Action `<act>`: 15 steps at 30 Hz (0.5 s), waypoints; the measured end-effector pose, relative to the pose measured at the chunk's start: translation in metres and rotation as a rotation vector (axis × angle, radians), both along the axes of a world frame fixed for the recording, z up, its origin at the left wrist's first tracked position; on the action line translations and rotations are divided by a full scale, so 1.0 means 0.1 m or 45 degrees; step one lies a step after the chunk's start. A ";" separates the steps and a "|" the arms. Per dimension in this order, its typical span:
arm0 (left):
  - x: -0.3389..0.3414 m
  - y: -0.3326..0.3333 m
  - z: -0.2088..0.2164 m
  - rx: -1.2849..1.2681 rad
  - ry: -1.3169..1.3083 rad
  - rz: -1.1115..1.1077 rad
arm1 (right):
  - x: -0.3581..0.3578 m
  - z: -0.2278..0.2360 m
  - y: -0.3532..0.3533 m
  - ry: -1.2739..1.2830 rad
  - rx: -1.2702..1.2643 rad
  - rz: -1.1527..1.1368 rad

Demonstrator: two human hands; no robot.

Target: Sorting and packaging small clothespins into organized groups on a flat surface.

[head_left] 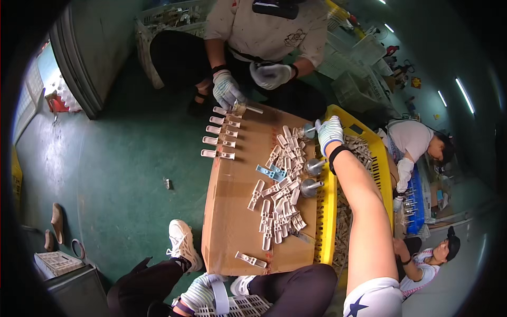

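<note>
My right hand (pixel 330 132), in a striped knit glove, reaches to the far right of the cardboard box (pixel 237 211). Its fingers are bent together at the metal stem of a round clear piece (pixel 305 131). Two similar round pieces with stems (pixel 311 186) stand nearer on the box. Low in view, my gloved left hand (pixel 198 294) is closed at a white flat strip (pixel 220 298), above a white slotted basket (pixel 243 306). Many pale plastic clips (pixel 280 211) lie heaped on the box, with a blue clip (pixel 270 171) among them.
A yellow crate (pixel 328 222) full of pale clips stands along the box's right side. Opposite, a person's gloved hand (pixel 227 90) is at another round piece (pixel 239 108), beside a row of clips (pixel 217 155) on the left edge. Other people sit farther right, near a blue crate (pixel 415 203).
</note>
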State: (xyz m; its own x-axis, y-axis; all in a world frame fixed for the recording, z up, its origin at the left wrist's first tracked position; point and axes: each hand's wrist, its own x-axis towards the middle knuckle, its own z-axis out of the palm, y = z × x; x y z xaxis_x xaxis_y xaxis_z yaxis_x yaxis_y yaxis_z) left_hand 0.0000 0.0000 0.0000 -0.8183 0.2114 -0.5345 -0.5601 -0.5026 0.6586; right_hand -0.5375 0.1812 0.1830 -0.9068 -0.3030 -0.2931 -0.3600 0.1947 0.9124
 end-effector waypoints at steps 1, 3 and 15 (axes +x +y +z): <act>-0.07 0.01 0.03 0.354 -0.221 0.169 | 0.04 0.12 0.03 -0.036 -0.053 0.037; -0.15 0.00 0.13 0.705 -0.438 0.321 | 0.10 0.32 0.21 -0.017 -0.266 0.119; 0.10 -0.06 0.16 -0.375 0.337 -0.052 | 2.02 0.40 1.23 -0.762 -3.177 -0.931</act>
